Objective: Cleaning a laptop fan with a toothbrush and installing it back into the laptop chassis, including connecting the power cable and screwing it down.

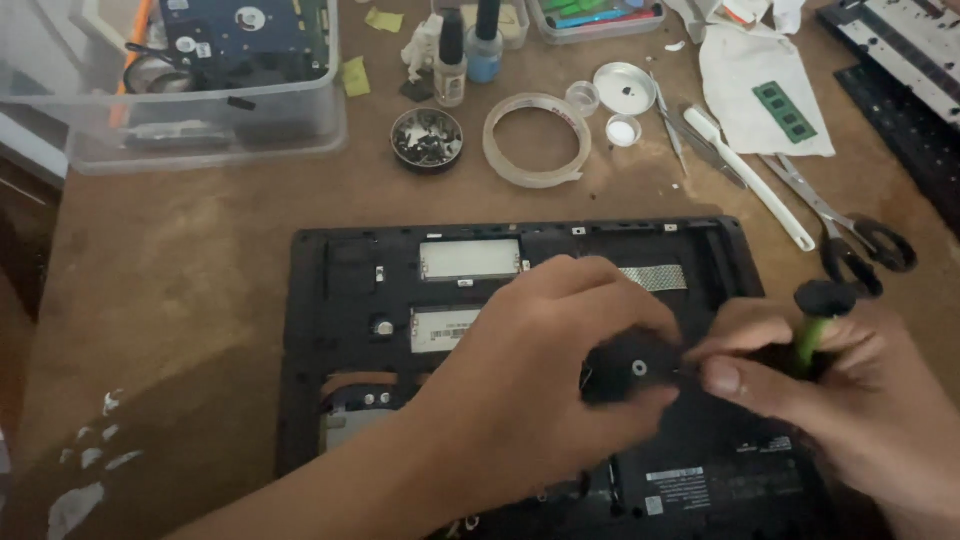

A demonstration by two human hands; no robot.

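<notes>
A black laptop base [340, 300] lies upside down on the brown table, with its covers off and inner plates showing. My left hand [540, 370] is over its middle and pinches a small black round part [630, 368] with a centre hole. My right hand [850, 400] is just to the right of it and grips a screwdriver with a green shaft and black cap [818, 318]. The screwdriver's tip is hidden between my fingers next to the black part.
Behind the laptop are a tape roll [537, 140], a tin of screws [427, 137], two small bottles [467, 50], small lids, a white pen [755, 180], scissors [850, 235] and a memory stick on a white cloth [785, 110]. A clear plastic bin [210, 90] stands back left.
</notes>
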